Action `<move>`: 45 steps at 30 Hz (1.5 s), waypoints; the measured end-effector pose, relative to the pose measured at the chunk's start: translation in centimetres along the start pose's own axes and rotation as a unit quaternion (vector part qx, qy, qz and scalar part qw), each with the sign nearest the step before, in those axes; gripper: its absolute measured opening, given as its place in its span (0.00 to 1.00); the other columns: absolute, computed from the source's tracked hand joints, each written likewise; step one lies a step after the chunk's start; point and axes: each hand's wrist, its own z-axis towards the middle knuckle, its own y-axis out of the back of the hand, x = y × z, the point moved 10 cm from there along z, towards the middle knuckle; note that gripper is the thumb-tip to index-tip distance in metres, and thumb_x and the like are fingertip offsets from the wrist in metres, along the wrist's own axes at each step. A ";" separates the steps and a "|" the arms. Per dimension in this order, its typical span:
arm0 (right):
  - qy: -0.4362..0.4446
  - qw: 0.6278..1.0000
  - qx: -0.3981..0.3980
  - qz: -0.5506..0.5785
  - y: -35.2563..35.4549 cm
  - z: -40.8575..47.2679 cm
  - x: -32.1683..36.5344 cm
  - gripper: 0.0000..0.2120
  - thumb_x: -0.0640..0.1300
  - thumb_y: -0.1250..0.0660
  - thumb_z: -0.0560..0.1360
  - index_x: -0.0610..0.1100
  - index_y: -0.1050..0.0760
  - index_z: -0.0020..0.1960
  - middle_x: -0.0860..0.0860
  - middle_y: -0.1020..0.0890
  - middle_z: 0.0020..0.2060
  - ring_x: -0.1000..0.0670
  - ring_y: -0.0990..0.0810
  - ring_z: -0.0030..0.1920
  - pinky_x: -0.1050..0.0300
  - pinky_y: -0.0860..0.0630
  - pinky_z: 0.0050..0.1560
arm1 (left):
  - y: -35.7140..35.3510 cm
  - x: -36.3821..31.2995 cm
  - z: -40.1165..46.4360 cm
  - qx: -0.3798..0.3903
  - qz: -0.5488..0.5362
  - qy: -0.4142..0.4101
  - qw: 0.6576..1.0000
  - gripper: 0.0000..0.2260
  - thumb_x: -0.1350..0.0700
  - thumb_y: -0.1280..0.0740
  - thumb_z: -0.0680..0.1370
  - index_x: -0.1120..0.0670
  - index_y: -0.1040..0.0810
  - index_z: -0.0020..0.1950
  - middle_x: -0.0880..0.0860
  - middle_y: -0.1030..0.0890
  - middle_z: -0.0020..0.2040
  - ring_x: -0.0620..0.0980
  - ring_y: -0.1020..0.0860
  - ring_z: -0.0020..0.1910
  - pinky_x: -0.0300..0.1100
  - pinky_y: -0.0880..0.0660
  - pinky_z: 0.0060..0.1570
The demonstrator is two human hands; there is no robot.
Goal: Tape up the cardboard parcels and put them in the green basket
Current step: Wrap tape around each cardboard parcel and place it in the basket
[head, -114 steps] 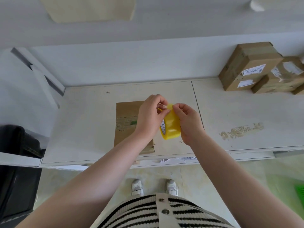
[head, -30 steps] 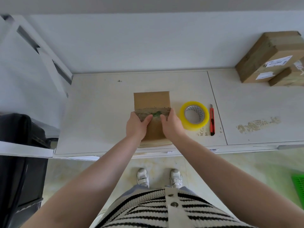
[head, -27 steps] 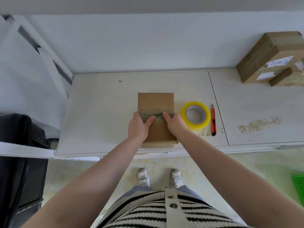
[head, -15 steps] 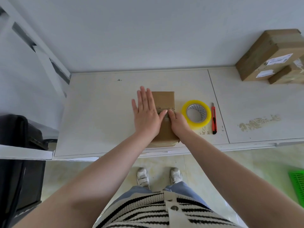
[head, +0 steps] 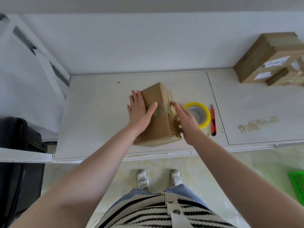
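Cardboard parcel (head: 158, 112) (tilted) between flat left hand (head: 139, 111) and right hand (head: 185, 120).

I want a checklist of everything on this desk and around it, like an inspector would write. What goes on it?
Surface: white table, scuffed, with a worn patch at the right.
Job's things: cardboard parcel in the middle, turned at an angle, tape across its top; tape roll flat beside it; green basket on the floor at the right edge.
Clutter: red box cutter right of the roll; stacked parcels at the far right.
Grippers: left hand flat on the parcel's left side; right hand open at its right side, blurred.
Cables: nothing seen.
Surroundings: white wall, black case at the left, tiled floor.
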 end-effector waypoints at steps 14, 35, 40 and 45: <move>0.025 0.994 0.006 -0.106 -3.7 1.4 1.2 0.17 0.55 0.40 0.81 0.45 0.24 0.61 0.49 0.17 0.50 0.49 0.18 0.51 0.49 0.19 0.52 | -3.4 2.4 -2.0 0.079 -0.420 0.217 0.878 0.30 0.46 0.27 0.75 0.53 0.36 0.72 0.55 0.21 0.63 0.56 0.20 0.59 0.57 0.23 0.61; 0.075 0.990 -0.104 0.063 11.7 -5.6 4.8 0.17 0.59 0.40 0.80 0.49 0.22 0.58 0.51 0.15 0.50 0.51 0.16 0.51 0.55 0.18 0.48 | -7.5 -14.0 -3.6 0.181 -0.404 0.076 0.894 0.24 0.50 0.27 0.76 0.53 0.30 0.69 0.55 0.18 0.60 0.55 0.17 0.55 0.58 0.21 0.57; 0.056 0.961 -0.244 0.118 26.8 -8.8 0.9 0.18 0.62 0.39 0.78 0.51 0.24 0.58 0.56 0.20 0.53 0.51 0.23 0.59 0.49 0.29 0.65 | -15.7 -23.2 -6.3 0.341 -0.386 0.085 0.853 0.21 0.44 0.30 0.77 0.53 0.22 0.66 0.55 0.15 0.56 0.55 0.16 0.53 0.53 0.18 0.50; -0.056 0.945 -0.165 0.278 36.3 -12.7 -6.9 0.26 0.63 0.34 0.74 0.47 0.24 0.64 0.49 0.16 0.56 0.46 0.17 0.56 0.52 0.22 0.57 | -27.4 -30.0 -10.0 0.472 -0.363 0.095 0.798 0.18 0.40 0.31 0.75 0.52 0.13 0.52 0.55 0.15 0.55 0.53 0.16 0.53 0.49 0.18 0.46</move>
